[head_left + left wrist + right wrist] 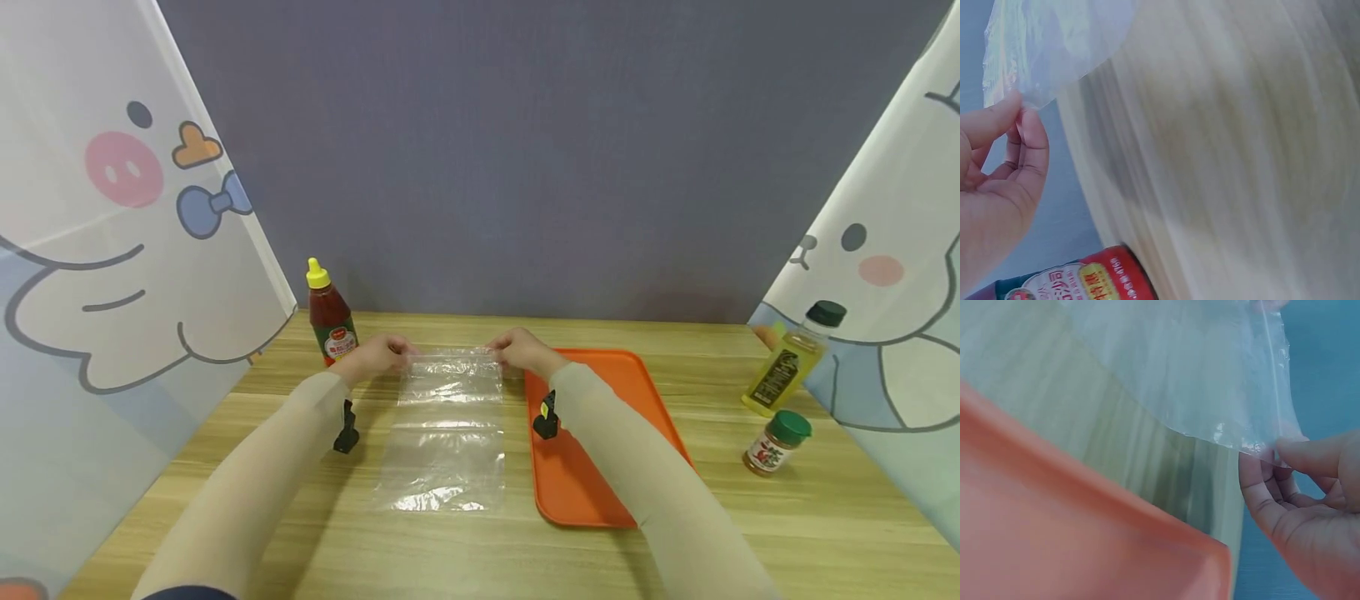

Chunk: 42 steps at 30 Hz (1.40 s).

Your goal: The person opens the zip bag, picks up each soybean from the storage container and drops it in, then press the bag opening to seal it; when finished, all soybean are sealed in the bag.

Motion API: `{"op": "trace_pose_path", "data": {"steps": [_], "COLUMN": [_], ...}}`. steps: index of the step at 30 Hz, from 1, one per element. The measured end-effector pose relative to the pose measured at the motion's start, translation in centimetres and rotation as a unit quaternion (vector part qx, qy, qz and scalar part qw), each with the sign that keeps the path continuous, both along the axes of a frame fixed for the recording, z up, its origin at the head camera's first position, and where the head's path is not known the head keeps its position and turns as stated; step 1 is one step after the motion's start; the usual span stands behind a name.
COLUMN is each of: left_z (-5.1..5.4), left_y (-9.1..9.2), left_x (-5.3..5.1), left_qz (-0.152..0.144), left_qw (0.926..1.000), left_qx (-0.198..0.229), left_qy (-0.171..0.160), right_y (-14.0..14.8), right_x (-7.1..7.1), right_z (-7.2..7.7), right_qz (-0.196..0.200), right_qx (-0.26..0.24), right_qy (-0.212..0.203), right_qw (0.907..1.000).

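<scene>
A clear plastic zip bag point(448, 433) stretches between the two hands in the head view, its far edge raised toward the back of the table. The left hand point(378, 357) pinches the bag's far left corner between thumb and fingers; the left wrist view shows that hand point(1007, 150) at the film's corner. At the far right corner, the right hand point(523, 350) pinches the bag too. In the right wrist view, thumb and fingers of that hand point(1310, 494) grip the corner beside the zip strip of the bag point(1210, 375).
A ketchup bottle point(330, 315) with a yellow cap stands just beyond the left hand. An orange tray point(592, 492) lies under the right forearm. Farther right are an oil bottle point(787, 367) and a green-capped spice jar point(772, 450). A grey panel point(480, 167) rises behind the table.
</scene>
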State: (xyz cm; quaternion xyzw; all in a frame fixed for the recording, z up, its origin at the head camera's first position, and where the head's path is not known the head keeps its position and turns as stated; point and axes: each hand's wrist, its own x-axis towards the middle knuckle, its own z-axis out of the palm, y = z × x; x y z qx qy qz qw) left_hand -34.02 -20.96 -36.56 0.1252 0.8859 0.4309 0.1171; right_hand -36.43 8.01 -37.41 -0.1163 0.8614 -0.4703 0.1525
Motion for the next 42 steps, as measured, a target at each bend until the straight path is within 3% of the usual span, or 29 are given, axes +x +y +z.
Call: {"op": "trace_pose_path", "data": {"steps": [4,14,19,28,32,35,42], "left_z": [0.4,0.5,1.4,3.2,3.2,3.1,2.9], "left_y": [-0.2,0.1,1.1,3.8,4.6,5.0,5.7], "left_x": [0.1,0.6,1.2,2.8,3.3,3.7,4.6], "left_qz": [0.001,0.033,0.031,-0.008,-0.048,-0.062,-0.054], "left_qw": [0.9997,0.9955,0.9914,0.9717,0.9548,0.9431,0.944], "left_qx": [0.003,-0.008,-0.017,-0.076,-0.104,-0.121,-0.129], "left_qy": [0.023,0.088,0.126,0.224,0.274,0.303,0.299], "right_y": [0.2,0.6,0.4,0.8,0.6,0.6,0.7], "right_x": [0.1,0.8,1.2,3.7,4.8,5.4,5.9], "right_z": [0.5,2.3,3.0,3.6,3.4,3.2,2.3], "right_qz": [-0.001,0.012,0.008,-0.031,-0.032,-0.024,0.029], "right_qx": [-0.014,-0.06,-0.072,-0.027,-0.036,-0.046,-0.051], "right_qy": [0.002,0.062,0.093,0.107,0.118,0.12,0.107], "right_qw": [0.9999,0.9962,0.993,0.9934,0.9918,0.9914,0.9925]}}
